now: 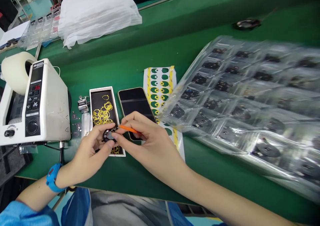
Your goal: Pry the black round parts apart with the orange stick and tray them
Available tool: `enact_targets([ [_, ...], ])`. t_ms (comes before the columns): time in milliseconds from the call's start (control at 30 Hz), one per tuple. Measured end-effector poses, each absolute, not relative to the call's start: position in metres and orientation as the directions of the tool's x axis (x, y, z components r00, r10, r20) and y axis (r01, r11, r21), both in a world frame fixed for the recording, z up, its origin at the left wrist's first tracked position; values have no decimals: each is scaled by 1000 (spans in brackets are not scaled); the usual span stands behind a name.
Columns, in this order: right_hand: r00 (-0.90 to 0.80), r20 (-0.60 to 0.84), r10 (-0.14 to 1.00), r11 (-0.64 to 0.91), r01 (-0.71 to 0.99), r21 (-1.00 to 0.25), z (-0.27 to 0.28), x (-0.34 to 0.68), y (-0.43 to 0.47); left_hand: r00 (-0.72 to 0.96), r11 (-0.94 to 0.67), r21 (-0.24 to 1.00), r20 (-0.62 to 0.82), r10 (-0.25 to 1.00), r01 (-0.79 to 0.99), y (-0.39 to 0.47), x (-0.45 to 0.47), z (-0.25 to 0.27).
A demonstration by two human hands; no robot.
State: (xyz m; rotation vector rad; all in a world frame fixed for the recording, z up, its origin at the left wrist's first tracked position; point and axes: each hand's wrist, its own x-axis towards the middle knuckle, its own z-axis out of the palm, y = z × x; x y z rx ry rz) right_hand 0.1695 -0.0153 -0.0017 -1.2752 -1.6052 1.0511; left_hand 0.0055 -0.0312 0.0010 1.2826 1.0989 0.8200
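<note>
My left hand (91,149), with a blue band on its wrist, pinches a small round black part (109,135) that has a grey middle. Between the fingers of my right hand (143,136) is a thin orange stick (130,129), and the fingertips touch the part's right edge. Its fine details are too small to make out. Both hands are over the front of a white-rimmed box (113,99) that holds several yellow rings (103,114) on a black bottom. A smartphone (136,102) lies partly under my right hand.
A white tape dispenser (50,102) stands at the left, near a metal tally counter (82,104). Right of the phone is a sticker sheet (160,85). Stacked clear trays (225,95) with black parts fill the right. White cloths (97,15) lie at the back.
</note>
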Motion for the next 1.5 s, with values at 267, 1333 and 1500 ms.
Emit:
enact_targets([
  [267, -157, 507, 848, 508, 515, -691, -14, 167, -20, 158, 159, 986, -149, 976, -50, -29, 15, 1],
  [1333, -374, 856, 358, 826, 555, -102, -15, 172, -30, 109, 325, 944, -318, 942, -53, -18, 7, 8],
  [1500, -327, 803, 499, 741, 642, -199, -13, 170, -17, 220, 344, 929, -309, 925, -140, -26, 11, 11],
])
